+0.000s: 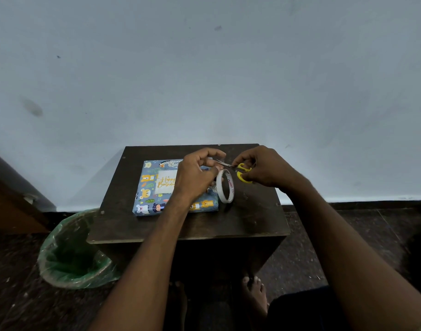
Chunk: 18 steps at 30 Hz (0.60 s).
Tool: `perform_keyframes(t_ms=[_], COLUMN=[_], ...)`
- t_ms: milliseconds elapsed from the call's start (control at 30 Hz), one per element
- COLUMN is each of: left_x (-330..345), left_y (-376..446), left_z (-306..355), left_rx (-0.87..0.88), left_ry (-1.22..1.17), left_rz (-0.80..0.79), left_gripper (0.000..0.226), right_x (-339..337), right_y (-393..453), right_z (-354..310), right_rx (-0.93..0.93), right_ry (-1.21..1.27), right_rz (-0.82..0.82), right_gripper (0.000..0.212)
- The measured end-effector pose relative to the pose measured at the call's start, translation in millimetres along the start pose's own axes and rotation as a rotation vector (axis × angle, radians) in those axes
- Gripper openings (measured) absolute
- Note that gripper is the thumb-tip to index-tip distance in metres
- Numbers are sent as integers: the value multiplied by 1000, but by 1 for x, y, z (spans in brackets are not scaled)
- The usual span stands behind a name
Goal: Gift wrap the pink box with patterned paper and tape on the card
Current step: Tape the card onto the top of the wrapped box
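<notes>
While the wrapped box (157, 194), card (165, 181) on top, lies on the dark table (192, 225), the left hand (195, 174) pinches tape above the roll (225, 186) at its 3 o'clock edge, and the right hand (262, 167) grips yellow scissors (238, 169), blades pointing to 9 o'clock.

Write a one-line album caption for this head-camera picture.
Right hand snips tape with yellow scissors; left hand holds the roll above the wrapped box.

Left hand (197, 173) pinches the tape roll (225, 186) above the wrapped box (147, 189), card (165, 181) on top; right hand (264, 167) grips yellow scissors (240, 172), blades at the tape.
</notes>
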<state>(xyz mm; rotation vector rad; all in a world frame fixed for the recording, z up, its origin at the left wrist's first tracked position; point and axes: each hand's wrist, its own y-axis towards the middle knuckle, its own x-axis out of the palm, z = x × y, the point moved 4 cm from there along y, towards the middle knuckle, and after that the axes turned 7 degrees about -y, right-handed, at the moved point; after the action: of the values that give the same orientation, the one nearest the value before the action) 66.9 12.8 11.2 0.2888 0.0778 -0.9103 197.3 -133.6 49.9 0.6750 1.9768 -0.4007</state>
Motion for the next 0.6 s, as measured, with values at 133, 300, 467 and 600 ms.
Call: perform_keyframes(t_ms=[133, 300, 467, 600], left_x=[-1, -1, -1, -3], left_y=[0, 0, 0, 1], left_z=[-1, 0, -1, -3], left_rx=[-2, -16, -50, -82], left_ry=[2, -27, -52, -82], left_rz=[2, 1, 13, 23], left_gripper=[32, 36, 47, 47], right_x=[1, -1, -2, -4], right_y=[3, 3, 3, 2], right_z=[1, 0, 6, 10], right_rx=[-12, -39, -55, -25], right_ry=[-44, -51, -13, 6], right_rz=[35, 61, 4, -23], right_gripper=[30, 25, 26, 27])
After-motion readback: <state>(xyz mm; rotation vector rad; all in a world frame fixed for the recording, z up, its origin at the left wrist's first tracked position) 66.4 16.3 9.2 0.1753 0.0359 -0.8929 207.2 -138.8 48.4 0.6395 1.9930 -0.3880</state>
